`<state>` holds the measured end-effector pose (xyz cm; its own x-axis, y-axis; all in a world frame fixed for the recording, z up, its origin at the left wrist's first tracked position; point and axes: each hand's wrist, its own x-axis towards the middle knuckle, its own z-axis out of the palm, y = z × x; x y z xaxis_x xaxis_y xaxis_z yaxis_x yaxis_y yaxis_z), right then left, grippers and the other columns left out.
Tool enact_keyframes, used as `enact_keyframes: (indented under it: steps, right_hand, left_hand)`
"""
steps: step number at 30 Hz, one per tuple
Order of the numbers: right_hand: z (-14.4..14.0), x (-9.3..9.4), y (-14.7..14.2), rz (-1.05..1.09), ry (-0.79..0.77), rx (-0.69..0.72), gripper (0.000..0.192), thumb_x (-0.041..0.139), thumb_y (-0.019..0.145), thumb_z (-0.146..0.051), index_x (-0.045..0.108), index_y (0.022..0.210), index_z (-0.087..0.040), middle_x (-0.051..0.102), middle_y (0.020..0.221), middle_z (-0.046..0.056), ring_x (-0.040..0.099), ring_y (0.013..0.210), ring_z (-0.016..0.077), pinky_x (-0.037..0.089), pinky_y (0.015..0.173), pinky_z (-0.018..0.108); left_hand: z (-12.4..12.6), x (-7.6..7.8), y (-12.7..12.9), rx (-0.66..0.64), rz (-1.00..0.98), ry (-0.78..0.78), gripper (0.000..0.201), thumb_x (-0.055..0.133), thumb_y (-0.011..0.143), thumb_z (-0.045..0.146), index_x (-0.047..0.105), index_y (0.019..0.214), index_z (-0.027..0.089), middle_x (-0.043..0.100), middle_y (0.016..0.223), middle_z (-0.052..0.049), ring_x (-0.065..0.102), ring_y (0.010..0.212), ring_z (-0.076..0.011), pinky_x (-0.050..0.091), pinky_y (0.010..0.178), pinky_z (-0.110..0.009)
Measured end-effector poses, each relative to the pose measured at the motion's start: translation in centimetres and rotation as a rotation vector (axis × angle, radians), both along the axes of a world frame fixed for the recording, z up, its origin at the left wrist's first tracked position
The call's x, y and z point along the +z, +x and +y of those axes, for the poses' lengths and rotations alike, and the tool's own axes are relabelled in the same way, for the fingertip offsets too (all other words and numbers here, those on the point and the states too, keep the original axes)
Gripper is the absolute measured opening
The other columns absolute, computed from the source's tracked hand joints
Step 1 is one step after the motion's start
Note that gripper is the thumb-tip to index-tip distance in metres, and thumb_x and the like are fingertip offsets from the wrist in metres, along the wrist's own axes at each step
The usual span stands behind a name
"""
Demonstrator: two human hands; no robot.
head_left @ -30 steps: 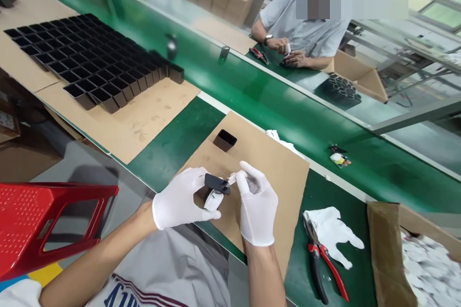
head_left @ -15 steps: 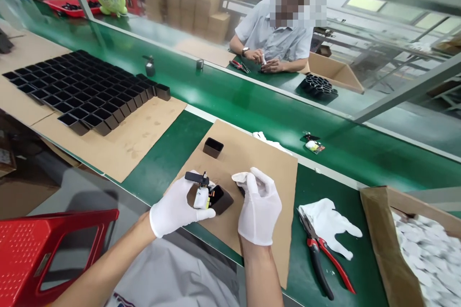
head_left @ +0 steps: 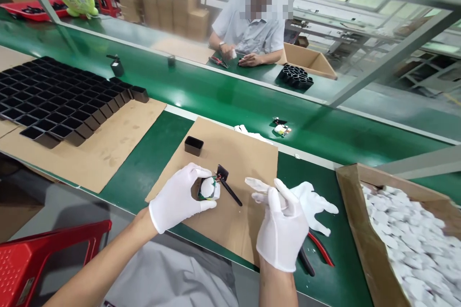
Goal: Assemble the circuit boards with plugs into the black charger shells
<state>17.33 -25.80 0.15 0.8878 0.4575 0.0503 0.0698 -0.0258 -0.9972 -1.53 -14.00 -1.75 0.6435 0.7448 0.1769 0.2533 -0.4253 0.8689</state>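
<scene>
My left hand, in a white glove, grips a small electronic assembly between thumb and fingers. A round white pad covers its top, with green board edges around it. Thin wires run from it to a black plate with a long black bar sticking out towards the lower right. Whether a black case sits beneath the assembly is partly hidden by my fingers. To the right, my gloved right hand hovers above the cardboard sheet, fingers partly bent and apart, with nothing visible in them. An upright black case stands behind.
Rows of black cases fill cardboard on the left. Pliers and a spare white glove lie right of my hand. A carton of white pads stands far right. Across the green belt, a co-worker sits.
The view has shifted right. My left hand has turned the assembly pad-up, and its black plate and bar now hang to the right. My right hand has moved right, away from it.
</scene>
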Motion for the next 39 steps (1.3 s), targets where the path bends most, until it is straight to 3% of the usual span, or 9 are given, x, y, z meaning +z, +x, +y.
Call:
enact_keyframes:
  steps: [8,11,15,18,25,29,32,35,39]
  right_hand:
    - [-1.6,-0.4,-2.9,0.188,0.299,0.258,0.039,0.064,0.102,-0.053,0.069,0.124,-0.022,0.084,0.116,0.014,0.08,0.108,0.0293,0.059,0.089,0.046]
    - [-1.6,-0.9,-3.2,0.115,0.203,0.274,0.033,0.067,0.102,-0.045,0.068,0.128,-0.024,0.083,0.118,0.011,0.079,0.112,0.0286,0.059,0.097,0.05]
    - [-1.9,-1.2,-1.7,-0.249,-0.078,0.138,0.038,0.077,0.093,-0.038,0.071,0.128,-0.024,0.084,0.111,0.009,0.078,0.112,0.0281,0.051,0.114,0.056]
    - [-2.2,-0.6,-0.2,-0.239,-0.142,0.156,0.042,0.075,0.093,-0.044,0.072,0.129,-0.023,0.084,0.102,0.008,0.079,0.106,0.0292,0.053,0.11,0.057]
    - [-2.9,0.1,-1.9,0.039,0.281,0.396,0.046,0.045,0.108,-0.058,0.063,0.142,-0.032,0.076,0.137,0.012,0.068,0.135,0.0319,0.051,0.109,0.059]
    - [-3.9,-1.3,-2.1,-0.127,0.04,0.158,0.043,0.059,0.104,-0.051,0.066,0.139,-0.028,0.076,0.135,0.012,0.069,0.13,0.0315,0.052,0.108,0.055]
    - [-4.9,-2.4,-0.3,-0.359,-0.26,0.003,0.04,0.073,0.095,-0.047,0.074,0.125,-0.022,0.074,0.098,0.007,0.072,0.095,0.0263,0.056,0.095,0.046]
    - [-5.4,-2.8,1.7,-0.679,-0.432,0.181,0.046,0.074,0.091,-0.054,0.078,0.119,-0.019,0.056,0.078,0.0,0.059,0.069,0.0212,0.054,0.076,0.042]
    - [-4.5,-2.4,2.6,-0.93,-0.656,0.419,0.068,0.088,0.079,-0.054,0.073,0.135,-0.019,0.059,0.092,0.006,0.064,0.079,0.0271,0.053,0.074,0.044]
  left_hand:
    - [-1.4,-1.7,-0.4,0.056,-0.087,-0.051,0.05,0.08,0.08,0.013,0.062,0.125,0.024,0.069,0.123,-0.008,0.071,0.116,-0.0265,0.056,0.105,-0.047]
    - [-1.3,-1.0,-0.5,0.059,-0.092,-0.15,0.048,0.079,0.079,0.012,0.061,0.122,0.023,0.072,0.116,-0.006,0.073,0.113,-0.0256,0.056,0.107,-0.047]
    - [-1.1,-0.7,-0.7,0.067,-0.095,-0.212,0.05,0.079,0.077,0.012,0.061,0.123,0.022,0.074,0.116,-0.005,0.073,0.116,-0.0263,0.054,0.111,-0.049]
    - [-1.1,-0.9,-0.8,0.058,-0.106,-0.163,0.065,0.084,0.072,0.013,0.059,0.131,0.023,0.069,0.135,-0.009,0.068,0.128,-0.0294,0.051,0.116,-0.053]
    - [-2.4,-0.7,-1.6,0.23,-0.116,0.285,0.068,0.085,0.082,0.024,0.053,0.141,0.029,0.066,0.143,-0.011,0.058,0.14,-0.0348,0.047,0.12,-0.059]
    - [-2.7,-1.0,-0.9,0.116,-0.005,0.306,0.068,0.088,0.08,0.028,0.055,0.139,0.031,0.067,0.14,-0.011,0.059,0.138,-0.0365,0.05,0.115,-0.057]
    - [-2.1,-1.0,0.5,-0.028,0.12,0.25,0.082,0.092,0.072,0.031,0.055,0.145,0.028,0.059,0.151,-0.015,0.058,0.139,-0.0396,0.05,0.115,-0.058]
    - [-1.1,-0.8,1.7,-0.162,0.234,0.246,0.089,0.097,0.064,0.034,0.058,0.143,0.024,0.059,0.149,-0.019,0.059,0.134,-0.0433,0.049,0.113,-0.06]
    - [-0.4,-0.5,1.9,-0.224,0.329,0.188,0.061,0.095,0.067,0.031,0.068,0.12,0.022,0.069,0.12,-0.014,0.067,0.112,-0.0388,0.054,0.098,-0.055]
